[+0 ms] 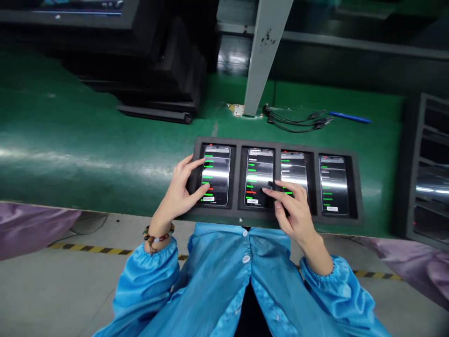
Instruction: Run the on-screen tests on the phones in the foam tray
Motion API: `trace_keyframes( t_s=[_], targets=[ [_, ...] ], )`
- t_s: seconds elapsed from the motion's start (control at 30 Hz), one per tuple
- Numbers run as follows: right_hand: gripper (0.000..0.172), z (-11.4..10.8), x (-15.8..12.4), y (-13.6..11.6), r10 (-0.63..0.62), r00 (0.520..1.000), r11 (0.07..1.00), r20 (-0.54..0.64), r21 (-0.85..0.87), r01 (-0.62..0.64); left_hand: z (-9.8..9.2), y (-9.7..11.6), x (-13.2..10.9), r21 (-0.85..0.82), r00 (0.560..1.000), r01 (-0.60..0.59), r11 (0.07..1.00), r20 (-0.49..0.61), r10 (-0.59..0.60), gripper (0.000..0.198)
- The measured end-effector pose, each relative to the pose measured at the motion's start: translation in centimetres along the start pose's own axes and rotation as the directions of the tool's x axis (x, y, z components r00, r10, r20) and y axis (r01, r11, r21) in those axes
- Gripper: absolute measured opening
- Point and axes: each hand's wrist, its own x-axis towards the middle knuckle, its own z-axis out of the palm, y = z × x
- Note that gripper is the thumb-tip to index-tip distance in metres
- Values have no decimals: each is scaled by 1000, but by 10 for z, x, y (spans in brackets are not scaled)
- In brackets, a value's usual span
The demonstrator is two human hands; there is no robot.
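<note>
Both my hands are down on a black foam tray [228, 212] that lies on the green worktop [87, 140], just beyond the near edge, with four lit phones lying face up in a row of pockets. My left hand [180, 189] is open over the first phone [215, 175], the leftmost: forefinger at its far left edge, thumb on the lower screen, gripping nothing. My right hand [293, 210] is also open and spread. Its forefinger tip touches the second phone [259, 175] low on the screen, and the other fingers lie across the divider and over the near part of the third phone [293, 169]. The fourth phone [334, 185] sits untouched at the right end. I judge these phones to be light, stiff and slick, with glass fronts that mark or crack easily. The foam hugs them closely, so the long side edges look like the place to pinch one, rather than the screen. The tray itself looks soft and would probably sag if lifted by one end. On my left wrist is a bead bracelet [157, 236]. Beyond the tray a grey post [263, 56] stands on the worktop, with black cables [298, 121] and a blue pen [351, 117] just right of its foot. A stack of black trays [157, 70] sits far left, and a rack [428, 164] stands at the right edge. Purple sleeves [31, 227] of other people show at either side.
</note>
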Motion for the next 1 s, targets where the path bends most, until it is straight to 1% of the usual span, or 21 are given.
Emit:
trace_keyframes(
  t_s=[0.13, 0.2, 0.23, 0.3, 0.37, 0.4, 0.47, 0.5, 0.57, 0.67, 0.8, 0.9, 1.0],
  targets=[
    [47, 2, 1, -1, 20, 1000, 1000, -22, -9, -20, -2, -1, 0, -8, 999, 26, 1000, -20, -26, 58],
    [48, 3, 1, -1, 26, 999, 1000, -32, -10, -27, -2, 3, 11, 38, 999, 36, 999, -41, -35, 55],
    [48, 4, 1, -1, 27, 999, 1000, -40, -10, -27, -1, 7, 21, 80, 999, 31, 996, -47, -27, 56],
    [49, 5, 1, -2, 26, 998, 1000, -57, -13, -27, 4, 15, 48, 186, 999, -7, 982, -34, 14, 64],
    [48, 5, 2, -2, 29, 997, 999, -73, -21, -31, 13, 25, 83, 286, 998, -67, 956, 31, 60, 72],
    [48, 5, 2, -2, 32, 997, 999, -75, -27, -34, 20, 31, 100, 322, 994, -91, 942, 87, 66, 74],
    [47, 5, 1, -2, 33, 997, 999, -69, -37, -35, 33, 42, 129, 378, 988, -106, 920, 148, 53, 76],
    [47, 4, 1, -2, 27, 998, 999, -65, -42, -30, 39, 47, 140, 398, 985, -106, 911, 168, 41, 77],
    [46, 4, 1, -3, 9, 999, 999, -52, -51, -12, 46, 54, 153, 421, 982, -107, 901, 185, 30, 79],
    [46, 4, 0, -8, -26, 1000, 998, 0, -51, 26, 45, 51, 155, 412, 986, -117, 904, 160, 54, 79],
    [47, 8, 1, -15, -81, 994, 996, 70, -18, 82, 28, 27, 146, 381, 998, -62, 923, 52, 46, 79],
    [47, 8, -1, -16, -54, 998, 998, 45, -14, 55, 15, 7, 138, 371, 1000, 3, 929, -28, 8, 77],
    [45, 6, -6, -12, 22, 999, 1000, -33, -20, -23, 3, -6, 130, 354, 997, 74, 932, -53, -59, 77]
  ],
)
